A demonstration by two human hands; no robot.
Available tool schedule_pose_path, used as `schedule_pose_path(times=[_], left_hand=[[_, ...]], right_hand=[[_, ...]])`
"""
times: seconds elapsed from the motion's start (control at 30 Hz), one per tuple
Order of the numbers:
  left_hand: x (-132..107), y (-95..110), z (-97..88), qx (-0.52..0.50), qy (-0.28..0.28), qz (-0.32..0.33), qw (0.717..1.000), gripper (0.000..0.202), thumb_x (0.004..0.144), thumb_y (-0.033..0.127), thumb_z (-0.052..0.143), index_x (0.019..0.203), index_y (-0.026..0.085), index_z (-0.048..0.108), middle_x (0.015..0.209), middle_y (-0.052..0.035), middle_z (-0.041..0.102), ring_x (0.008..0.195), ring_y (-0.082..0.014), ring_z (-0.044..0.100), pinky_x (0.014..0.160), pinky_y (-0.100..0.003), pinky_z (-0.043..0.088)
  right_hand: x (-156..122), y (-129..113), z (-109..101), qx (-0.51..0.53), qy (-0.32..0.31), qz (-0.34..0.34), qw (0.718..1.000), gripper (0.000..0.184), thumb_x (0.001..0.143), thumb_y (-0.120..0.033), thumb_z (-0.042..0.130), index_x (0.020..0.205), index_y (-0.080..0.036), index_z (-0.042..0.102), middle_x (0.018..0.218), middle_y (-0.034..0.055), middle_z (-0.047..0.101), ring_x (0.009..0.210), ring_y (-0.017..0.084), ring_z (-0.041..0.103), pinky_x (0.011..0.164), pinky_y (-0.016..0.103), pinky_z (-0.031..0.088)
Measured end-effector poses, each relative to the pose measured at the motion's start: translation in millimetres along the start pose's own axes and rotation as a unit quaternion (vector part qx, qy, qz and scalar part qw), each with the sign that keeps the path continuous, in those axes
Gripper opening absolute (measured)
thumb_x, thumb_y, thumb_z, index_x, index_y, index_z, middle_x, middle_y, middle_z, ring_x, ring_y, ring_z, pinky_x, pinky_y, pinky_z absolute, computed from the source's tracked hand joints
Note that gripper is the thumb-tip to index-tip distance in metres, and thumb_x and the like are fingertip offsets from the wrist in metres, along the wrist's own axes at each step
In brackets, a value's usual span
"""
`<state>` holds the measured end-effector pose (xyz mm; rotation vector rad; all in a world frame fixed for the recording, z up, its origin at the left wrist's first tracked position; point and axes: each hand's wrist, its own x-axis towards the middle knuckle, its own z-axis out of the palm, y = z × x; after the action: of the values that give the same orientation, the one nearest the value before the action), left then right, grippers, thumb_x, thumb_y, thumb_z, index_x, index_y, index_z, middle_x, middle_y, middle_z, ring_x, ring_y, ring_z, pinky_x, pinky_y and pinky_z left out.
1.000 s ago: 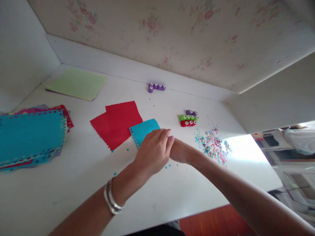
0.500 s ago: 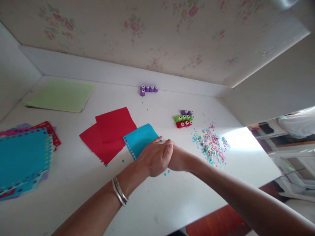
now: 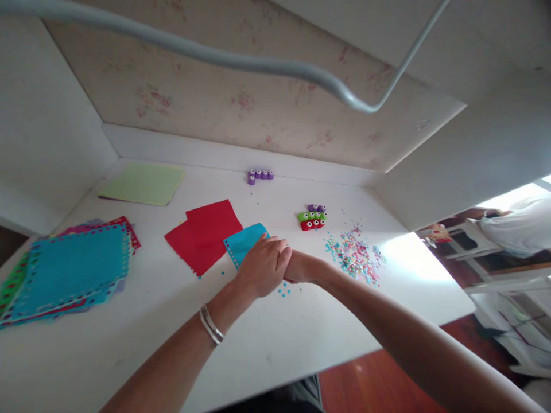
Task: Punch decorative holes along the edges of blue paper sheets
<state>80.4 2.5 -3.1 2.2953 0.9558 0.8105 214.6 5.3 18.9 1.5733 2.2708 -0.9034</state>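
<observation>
My left hand (image 3: 263, 267) lies clasped over my right hand (image 3: 297, 267), its fingers wrapped round the other. Both press down at the right-hand edge of a small blue sheet of paper (image 3: 245, 241) with small shapes punched along its left side. Whatever my right hand closes on is hidden under the two hands. Partly beneath the blue sheet are two overlapping red sheets (image 3: 210, 229). Small blue paper cut-outs (image 3: 283, 291) lie on the table just below my hands.
At left sits a pile of punched coloured sheets (image 3: 77, 269), with pale green sheets (image 3: 144, 183) behind. Purple craft punches (image 3: 259, 174) stand near the wall; green and red punches (image 3: 313, 221) are right of centre. Beside them spreads a heap of confetti (image 3: 355, 252) on the white table (image 3: 193, 355).
The view has tilted up and back, bringing a grey cable-like strip into the top. My hands remain clasped at the blue sheet, and more blue cut-outs show below them.
</observation>
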Motion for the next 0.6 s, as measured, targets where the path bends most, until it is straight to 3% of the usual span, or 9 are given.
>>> schedule_pose_path(times=[0.1, 0.17, 0.33, 0.43, 0.6], left_hand=[[-22, -6, -20.5, 0.016, 0.104, -0.055, 0.993, 0.034, 0.102, 0.033, 0.032, 0.113, 0.017, 0.060, 0.113, -0.0096, 0.069, 0.113, -0.0215, 0.061, 0.110, -0.043, 0.036], [-40, -15, -42.4, 0.023, 0.152, -0.105, 0.983, 0.031, 0.100, 0.036, 0.038, 0.110, 0.017, 0.061, 0.110, -0.0095, 0.070, 0.108, -0.0223, 0.063, 0.097, -0.037, 0.047], [-84, -31, -91.7, 0.038, 0.182, -0.182, 0.965, 0.030, 0.096, 0.043, 0.045, 0.103, 0.021, 0.065, 0.103, -0.0064, 0.072, 0.096, -0.0225, 0.067, 0.087, -0.033, 0.050], [-106, -29, -97.8, 0.007, 0.153, -0.235, 0.960, 0.032, 0.095, 0.046, 0.044, 0.100, 0.022, 0.066, 0.101, -0.0048, 0.073, 0.093, -0.0214, 0.068, 0.084, -0.030, 0.050], [-127, -22, -85.7, -0.041, 0.122, -0.275, 0.953, 0.036, 0.094, 0.049, 0.044, 0.098, 0.022, 0.068, 0.098, -0.0046, 0.074, 0.090, -0.0223, 0.068, 0.081, -0.031, 0.052]], right_hand=[[-3, -7, -10, 0.019, -0.047, 0.049, 0.998, 0.053, 0.093, -0.030, 0.043, 0.042, -0.017, 0.047, 0.041, 0.0015, 0.049, 0.046, 0.011, 0.048, 0.060, 0.027, 0.043], [-6, -9, -14, 0.039, -0.064, 0.070, 0.995, 0.062, 0.097, -0.042, 0.034, 0.041, -0.018, 0.047, 0.039, 0.0018, 0.048, 0.042, 0.011, 0.047, 0.060, 0.028, 0.043], [-10, -8, -16, 0.093, -0.090, 0.075, 0.989, 0.064, 0.095, -0.055, 0.031, 0.047, -0.018, 0.050, 0.043, 0.0013, 0.051, 0.038, 0.011, 0.047, 0.056, 0.028, 0.044], [-10, -8, -16, 0.119, -0.082, 0.080, 0.986, 0.060, 0.095, -0.056, 0.032, 0.051, -0.019, 0.051, 0.047, 0.0016, 0.054, 0.038, 0.011, 0.047, 0.051, 0.027, 0.043], [-18, -10, -24, 0.123, -0.041, 0.095, 0.987, 0.061, 0.097, -0.055, 0.028, 0.055, -0.019, 0.052, 0.048, 0.0025, 0.055, 0.039, 0.011, 0.047, 0.052, 0.028, 0.043]])
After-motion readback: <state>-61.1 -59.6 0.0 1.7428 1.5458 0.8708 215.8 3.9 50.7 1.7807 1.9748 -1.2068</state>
